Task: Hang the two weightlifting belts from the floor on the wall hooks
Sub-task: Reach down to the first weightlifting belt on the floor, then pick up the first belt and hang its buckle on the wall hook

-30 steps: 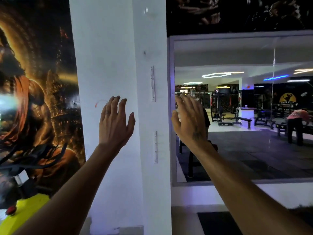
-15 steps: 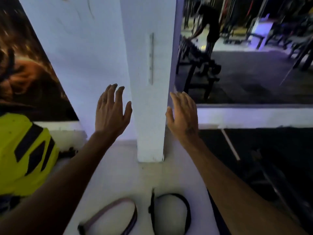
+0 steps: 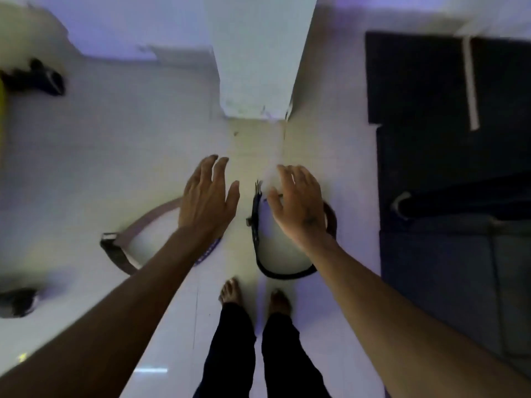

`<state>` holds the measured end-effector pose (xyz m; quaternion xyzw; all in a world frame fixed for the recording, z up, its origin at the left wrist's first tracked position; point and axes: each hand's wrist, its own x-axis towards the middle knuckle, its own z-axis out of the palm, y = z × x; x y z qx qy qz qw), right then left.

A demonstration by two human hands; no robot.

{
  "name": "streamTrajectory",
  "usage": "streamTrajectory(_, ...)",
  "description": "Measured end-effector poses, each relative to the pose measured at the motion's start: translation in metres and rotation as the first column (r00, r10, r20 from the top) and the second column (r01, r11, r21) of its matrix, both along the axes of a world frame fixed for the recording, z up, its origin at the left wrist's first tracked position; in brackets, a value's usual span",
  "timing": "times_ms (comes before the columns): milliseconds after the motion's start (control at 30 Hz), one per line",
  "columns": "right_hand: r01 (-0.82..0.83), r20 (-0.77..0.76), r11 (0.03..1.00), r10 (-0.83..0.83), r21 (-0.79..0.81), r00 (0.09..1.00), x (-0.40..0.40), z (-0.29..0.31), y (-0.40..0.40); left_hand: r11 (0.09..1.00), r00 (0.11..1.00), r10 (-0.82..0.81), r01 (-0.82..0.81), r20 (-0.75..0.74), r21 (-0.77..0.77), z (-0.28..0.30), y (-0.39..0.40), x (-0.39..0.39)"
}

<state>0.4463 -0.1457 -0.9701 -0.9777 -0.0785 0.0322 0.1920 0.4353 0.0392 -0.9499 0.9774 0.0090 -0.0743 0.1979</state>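
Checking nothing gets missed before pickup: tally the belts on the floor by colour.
Brown leather weightlifting belt, curled on the white floor under the left hand: 1
Black leather weightlifting belt, looped under the right hand: 1
Total: 2

I take this for a gym floor, seen from straight above through the head camera. Two weightlifting belts lie curled on pale glossy tiles, a brown belt (image 3: 126, 248) to the left and a black belt (image 3: 258, 242) to the right, just short of the foot of a white pillar (image 3: 255, 67). A dark rubber mat (image 3: 448, 156) of the kind laid under training gear covers the floor on the right, and the person's bare feet (image 3: 230, 291) stand on the tiles.
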Motion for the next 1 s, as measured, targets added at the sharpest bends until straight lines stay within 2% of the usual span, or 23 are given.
streamTrajectory(133, 0.058, -0.205, 0.998, -0.052, 0.027, 0.977, 0.003, -0.174, 0.02, 0.998, 0.989, 0.021, -0.029, -0.145, -0.054, -0.161, 0.008, -0.014)
streamTrajectory(267, 0.202, -0.435, 0.978, -0.161, 0.049, 0.886, 0.02, -0.315, 0.043, 0.994, 0.973, 0.036, -0.058, -0.227, -0.091, -0.284, 0.028, -0.026)
streamTrajectory(367, 0.356, -0.54, 0.93, -0.254, 0.091, 0.803, 0.037, -0.378, 0.057, 0.992, 0.964, 0.036, -0.067, -0.265, -0.109, -0.339, 0.038, -0.031)
streamTrajectory(467, 0.497, -0.582, 0.86, -0.346, 0.118, 0.736, 0.049, -0.398, 0.064, 0.973, 0.944, 0.106, -0.164, -0.312, -0.164, -0.357, 0.04, -0.032)
streamTrajectory(567, 0.604, -0.649, 0.773, -0.36, 0.194, 0.67, 0.048, -0.376, 0.06, 0.952, 0.921, 0.147, -0.23, -0.361, -0.202, -0.336, 0.039, -0.034)
streamTrajectory(667, 0.633, -0.693, 0.732, -0.319, 0.253, 0.647, 0.032, -0.316, 0.046, 0.946, 0.911, 0.1, -0.212, -0.4, -0.245, -0.283, 0.039, -0.036)
streamTrajectory(833, 0.594, -0.69, 0.731, -0.237, 0.337, 0.684, 0.003, -0.168, 0.018, 0.904, 0.896, 0.089, -0.257, -0.436, -0.342, -0.161, 0.027, -0.026)
streamTrajectory(1000, 0.446, -0.661, 0.774, -0.048, 0.449, 0.749, -0.02, 0.001, -0.01, 0.822, 0.898, 0.055, -0.289, -0.436, -0.49, -0.007, 0.001, -0.014)
